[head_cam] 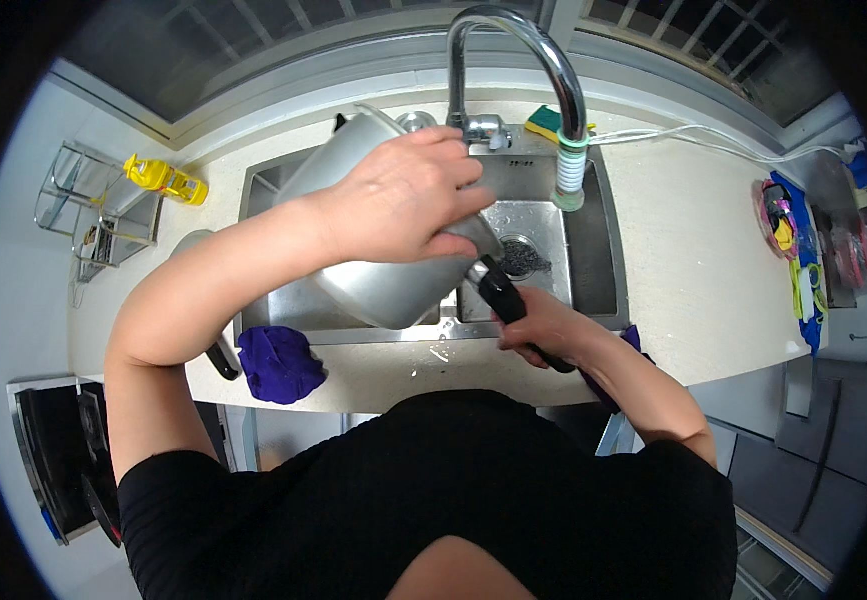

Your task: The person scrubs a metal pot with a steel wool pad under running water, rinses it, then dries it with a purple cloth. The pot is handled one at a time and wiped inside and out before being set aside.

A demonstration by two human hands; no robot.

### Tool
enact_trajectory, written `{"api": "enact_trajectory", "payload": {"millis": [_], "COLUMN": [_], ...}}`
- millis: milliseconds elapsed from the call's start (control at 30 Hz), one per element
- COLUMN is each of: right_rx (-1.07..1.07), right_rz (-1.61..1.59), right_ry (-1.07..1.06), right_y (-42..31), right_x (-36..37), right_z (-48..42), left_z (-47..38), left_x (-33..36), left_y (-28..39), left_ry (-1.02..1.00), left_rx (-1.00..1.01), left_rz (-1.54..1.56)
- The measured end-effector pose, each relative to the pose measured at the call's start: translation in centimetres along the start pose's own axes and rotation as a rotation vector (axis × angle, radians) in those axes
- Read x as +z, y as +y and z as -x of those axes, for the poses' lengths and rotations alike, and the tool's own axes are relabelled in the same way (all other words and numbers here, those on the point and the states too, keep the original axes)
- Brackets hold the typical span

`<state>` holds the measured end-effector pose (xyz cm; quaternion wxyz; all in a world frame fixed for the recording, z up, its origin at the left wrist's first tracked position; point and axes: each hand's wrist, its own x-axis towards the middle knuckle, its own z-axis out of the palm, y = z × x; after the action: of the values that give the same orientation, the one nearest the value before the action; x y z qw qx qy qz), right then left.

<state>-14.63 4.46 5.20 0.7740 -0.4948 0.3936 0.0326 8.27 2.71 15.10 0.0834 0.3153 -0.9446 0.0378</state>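
Observation:
A silver metal pot [388,289] with a black handle is tilted over the stainless steel sink [613,247]. Its opening is turned from view, so the inside is hidden. My left hand [418,195] reaches across the pot and rests on its upper side, fingers spread over the metal. My right hand [542,326] grips the long black handle. Beyond the pot, a dark mesh or scourer-like mass [523,257] lies at the drain. The curved chrome faucet [516,15] stands behind the sink, its ringed spout end hanging to the right of the pot.
A crumpled purple cloth [279,364] lies at the counter's front left, near another black handle [222,361]. A yellow bottle [167,180] and a wire rack [95,202] are at left. Behind the sink sits a green-yellow sponge [546,122]; green-handled scissors [808,289] are at right.

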Motion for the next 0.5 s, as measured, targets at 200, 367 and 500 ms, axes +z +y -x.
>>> {"api": "enact_trajectory", "payload": {"millis": [200,367,500], "right_rx": [0.056,0.067,0.135], "right_rz": [0.019,-0.042,-0.230], "right_ry": [0.245,0.324,0.327], "right_y": [2.2,5.3,5.9], "right_x": [-2.7,-4.9,-5.8], "right_z": [4.8,5.7,5.1], "left_z": [-1.8,-3.0,-3.6], "left_x": [0.6,4.1,8.6], "left_y": [-1.5,-5.1,-8.1], "left_ry": [0.110,-0.013,-0.017], "left_rx": [-0.021,-0.227,-0.441], "left_rz": [-0.024,0.196,0.395]}}
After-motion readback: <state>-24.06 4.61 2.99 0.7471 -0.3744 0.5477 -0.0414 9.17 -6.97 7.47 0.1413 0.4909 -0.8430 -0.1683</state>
